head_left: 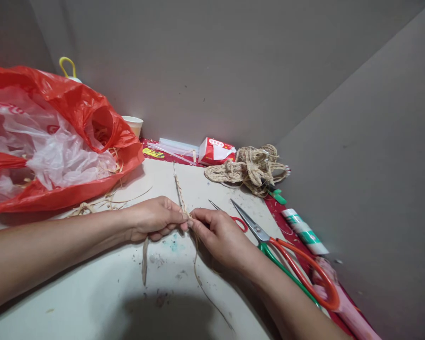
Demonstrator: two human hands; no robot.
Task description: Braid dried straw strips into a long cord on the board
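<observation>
A thin braided straw cord runs away from my hands toward the back of the white board. My left hand pinches its near end between thumb and fingers. Touching it from the other side, my right hand is closed on the same spot of the cord. A flat loose strand hangs below the left hand. Under the right hand a long thin strand trails toward the front. The exact crossing of the strands is hidden by my fingertips.
Large scissors lie right of my right hand, beside smaller red-handled scissors. A red plastic bag stands at left. Behind are a paper cup, a tissue pack and coiled straw braid. Grey walls enclose the back and right.
</observation>
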